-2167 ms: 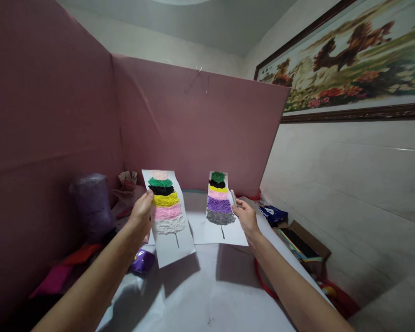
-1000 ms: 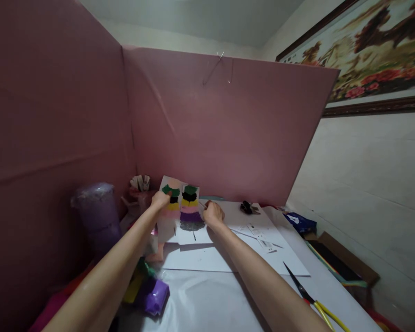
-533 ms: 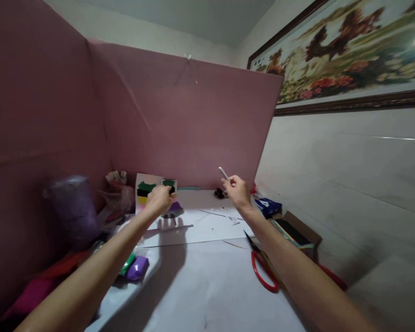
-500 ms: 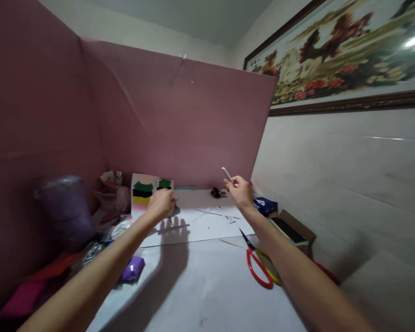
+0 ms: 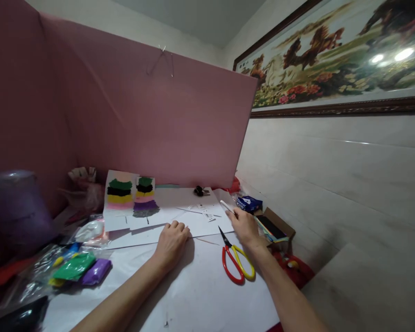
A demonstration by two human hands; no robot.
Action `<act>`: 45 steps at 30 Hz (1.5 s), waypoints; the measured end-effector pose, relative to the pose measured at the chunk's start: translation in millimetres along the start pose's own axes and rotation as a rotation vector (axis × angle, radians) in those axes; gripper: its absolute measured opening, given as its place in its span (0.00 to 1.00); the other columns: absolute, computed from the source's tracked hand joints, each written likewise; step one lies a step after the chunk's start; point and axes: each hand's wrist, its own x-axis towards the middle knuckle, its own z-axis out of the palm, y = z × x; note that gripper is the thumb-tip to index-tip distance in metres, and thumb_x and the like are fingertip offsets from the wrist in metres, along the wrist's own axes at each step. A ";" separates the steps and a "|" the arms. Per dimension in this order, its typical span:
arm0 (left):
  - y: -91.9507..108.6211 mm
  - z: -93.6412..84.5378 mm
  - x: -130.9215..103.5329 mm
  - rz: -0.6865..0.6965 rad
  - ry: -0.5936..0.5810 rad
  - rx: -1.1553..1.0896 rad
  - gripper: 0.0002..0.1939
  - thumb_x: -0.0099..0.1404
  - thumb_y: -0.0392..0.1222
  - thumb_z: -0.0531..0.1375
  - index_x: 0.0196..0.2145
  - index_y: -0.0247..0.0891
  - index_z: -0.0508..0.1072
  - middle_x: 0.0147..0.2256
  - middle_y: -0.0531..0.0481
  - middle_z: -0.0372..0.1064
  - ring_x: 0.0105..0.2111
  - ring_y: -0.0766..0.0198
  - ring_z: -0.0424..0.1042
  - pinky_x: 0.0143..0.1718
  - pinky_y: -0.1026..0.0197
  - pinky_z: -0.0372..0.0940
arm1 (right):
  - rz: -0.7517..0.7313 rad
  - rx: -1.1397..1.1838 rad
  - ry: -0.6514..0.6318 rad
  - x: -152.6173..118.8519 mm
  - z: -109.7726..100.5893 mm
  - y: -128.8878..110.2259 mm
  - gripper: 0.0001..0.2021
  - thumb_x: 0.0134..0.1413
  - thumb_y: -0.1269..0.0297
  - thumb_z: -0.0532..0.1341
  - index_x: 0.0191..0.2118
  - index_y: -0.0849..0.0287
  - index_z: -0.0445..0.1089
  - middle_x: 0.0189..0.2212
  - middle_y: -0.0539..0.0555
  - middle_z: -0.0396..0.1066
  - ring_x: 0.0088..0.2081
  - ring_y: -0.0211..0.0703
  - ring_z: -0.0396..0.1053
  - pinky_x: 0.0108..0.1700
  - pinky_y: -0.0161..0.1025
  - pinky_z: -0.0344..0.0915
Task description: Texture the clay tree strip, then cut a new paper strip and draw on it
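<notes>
My left hand [image 5: 173, 240] rests on the white table covering with its fingers curled; whether anything is under them is hidden. In my right hand [image 5: 245, 225] is a thin white stick-like tool [image 5: 226, 206], pinched and pointing up to the left. Between my forearms lie scissors [image 5: 235, 258] with one red and one yellow handle, blades slightly apart. Two cards with painted colour bands, a wider one [image 5: 119, 198] and a narrower one [image 5: 145, 198], stand at the back left. A small black item [image 5: 200, 190] lies at the back of the white board [image 5: 180, 196].
Green [image 5: 75, 266] and purple [image 5: 97, 272] packets lie among clear bags at the left. A blue packet [image 5: 249, 204] and an open cardboard box [image 5: 278, 223] are at the right. A pink panel [image 5: 159, 120] rises behind.
My left hand has come down from beside the painted cards onto the table. My right hand has lowered with the white tool still in it. The view has shifted right.
</notes>
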 end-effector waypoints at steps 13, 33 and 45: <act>-4.9 -5.2 2.3 -0.243 -0.040 -0.115 0.10 0.63 0.44 0.57 0.34 0.38 0.76 0.40 0.44 0.73 0.43 0.52 0.68 0.40 0.55 0.61 | -0.555 0.046 -0.490 -52.2 -1.3 -54.0 0.10 0.58 0.59 0.61 0.29 0.57 0.76 0.27 0.52 0.77 0.29 0.41 0.70 0.30 0.35 0.53; -2.5 -1.7 41.6 -0.060 -0.233 -0.100 0.13 0.61 0.32 0.52 0.36 0.32 0.77 0.38 0.36 0.74 0.40 0.50 0.72 0.39 0.54 0.63 | -0.854 0.184 -0.494 -70.9 18.8 -62.6 0.07 0.56 0.60 0.64 0.31 0.57 0.73 0.30 0.50 0.75 0.32 0.40 0.70 0.34 0.34 0.57; -12.5 -14.5 -2.8 -0.195 -0.119 -0.314 0.07 0.64 0.37 0.54 0.35 0.37 0.71 0.35 0.45 0.72 0.35 0.59 0.69 0.36 0.60 0.60 | -0.934 0.151 -0.481 -77.1 22.1 -63.9 0.05 0.56 0.63 0.62 0.33 0.57 0.73 0.31 0.52 0.73 0.32 0.41 0.67 0.34 0.36 0.57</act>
